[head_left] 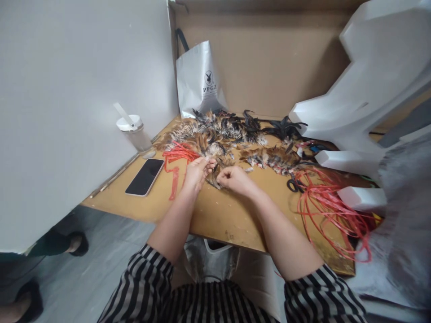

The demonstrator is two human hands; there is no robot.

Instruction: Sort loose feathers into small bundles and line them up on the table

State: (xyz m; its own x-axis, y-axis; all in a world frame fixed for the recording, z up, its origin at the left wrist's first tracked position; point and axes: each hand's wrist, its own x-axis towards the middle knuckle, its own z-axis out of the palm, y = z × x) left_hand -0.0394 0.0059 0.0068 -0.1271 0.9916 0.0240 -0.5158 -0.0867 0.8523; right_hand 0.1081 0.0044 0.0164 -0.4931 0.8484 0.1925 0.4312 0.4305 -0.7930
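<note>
My left hand (pixel 198 172) is pinched at a small bunch of brown feathers (pixel 213 179) near the middle of the table. Close to its right, my right hand (pixel 237 180) is curled with thumb and forefinger together; whatever lies between them is too small to make out. Directly behind both hands spreads a long heap of brown and black feathers (pixel 218 125) with pale, fluffy bases. A second row of brown feathers (pixel 272 159) lies to the right. Beside my left hand rests a bundle of flat red plastic strips (pixel 178 153), one end trailing forward.
A phone (pixel 145 177) and a lidded cup (pixel 134 132) are on the left. A silver bag (pixel 197 80) leans at the back. Black-handled scissors (pixel 295 184) and tangled red string (pixel 323 202) lie right, near white foam pieces (pixel 362 198). Another person's foot (pixel 79 243) shows lower left.
</note>
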